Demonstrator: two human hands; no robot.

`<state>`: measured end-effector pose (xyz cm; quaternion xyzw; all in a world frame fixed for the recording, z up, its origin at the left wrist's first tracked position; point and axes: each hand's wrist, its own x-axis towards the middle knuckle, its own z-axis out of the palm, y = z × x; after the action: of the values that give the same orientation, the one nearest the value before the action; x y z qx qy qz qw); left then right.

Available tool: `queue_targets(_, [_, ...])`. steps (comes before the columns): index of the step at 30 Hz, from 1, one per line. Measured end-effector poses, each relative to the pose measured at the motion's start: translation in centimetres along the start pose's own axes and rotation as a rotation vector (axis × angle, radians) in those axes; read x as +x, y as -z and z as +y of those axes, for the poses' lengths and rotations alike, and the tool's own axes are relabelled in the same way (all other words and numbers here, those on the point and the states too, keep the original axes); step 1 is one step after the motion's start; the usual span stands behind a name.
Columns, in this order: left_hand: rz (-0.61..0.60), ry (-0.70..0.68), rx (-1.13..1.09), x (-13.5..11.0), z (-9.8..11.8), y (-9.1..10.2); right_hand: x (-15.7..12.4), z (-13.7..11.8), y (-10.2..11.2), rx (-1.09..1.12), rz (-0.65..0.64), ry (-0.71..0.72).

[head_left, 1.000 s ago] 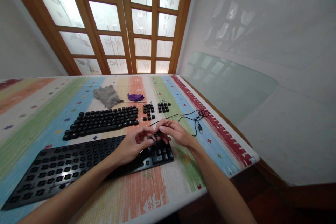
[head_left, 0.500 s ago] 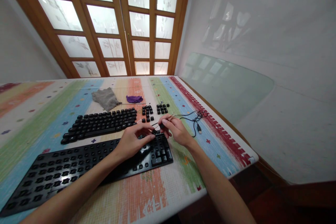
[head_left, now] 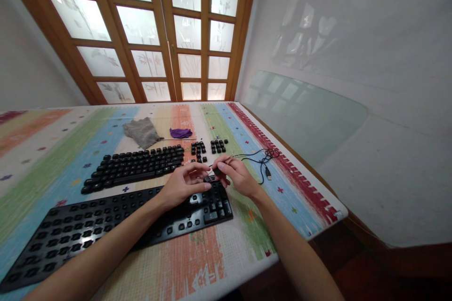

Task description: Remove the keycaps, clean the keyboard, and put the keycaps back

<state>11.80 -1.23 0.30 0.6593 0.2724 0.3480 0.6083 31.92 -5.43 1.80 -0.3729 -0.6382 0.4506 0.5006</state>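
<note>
A black keyboard base (head_left: 165, 230) lies at a slant under my forearms, most of its key positions bare, with keycaps still on its right end. My right hand (head_left: 231, 172) is closed in a pinch over the base's upper right corner. Between its thumb and fingers is the dark handle of a keycap puller (head_left: 216, 170) with thin wires. Just left of it, my left hand (head_left: 185, 183) has its thumb and fingers around a small black keycap (head_left: 207, 178). The fingertips of both hands almost meet, and partly hide the puller's wire end.
Removed keycaps (head_left: 137, 167) lie in rows behind the base, with smaller groups (head_left: 219, 146) to the right. Farther back are a grey cloth (head_left: 142, 132), a purple cloth (head_left: 181, 133) and a thin rod. A coiled USB cable (head_left: 267, 162) lies right, near the table's edge.
My left hand has shifted slightly right and its fingers have lifted toward the puller's wires. The keycap now shows between its fingers. My right hand keeps its grip, nearly in place.
</note>
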Motion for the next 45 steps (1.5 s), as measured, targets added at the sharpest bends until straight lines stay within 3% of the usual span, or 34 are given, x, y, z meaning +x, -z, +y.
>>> queue_targets(7, [0.131,-0.167,-0.047,0.1,0.2,-1.1,0.1,-0.2,-0.1,0.057,0.004,-0.016])
queue_targets(12, [0.142,-0.189,-0.041,0.1,0.6,-0.9,0.1,-0.2,0.0,0.070,0.022,-0.023])
queue_targets(20, [0.178,-0.295,0.362,-0.7,0.2,-0.4,0.2,0.3,-0.2,-0.067,0.082,-0.012])
queue_targets(25, [0.212,-0.361,0.514,-0.3,-0.2,0.2,0.4,0.4,-0.1,-0.146,0.212,0.001])
queue_targets(35, [0.078,-0.462,0.775,4.6,-0.6,0.5,1.0,0.2,1.3,-0.116,0.604,0.041])
queue_targets(42, [-0.007,-0.560,0.905,8.3,-2.0,-0.2,1.1,0.1,2.1,-0.077,0.694,0.050])
queue_targets(45, [-0.043,-0.529,0.903,9.4,-2.3,-0.2,1.1,-0.1,2.2,-0.081,0.699,0.048])
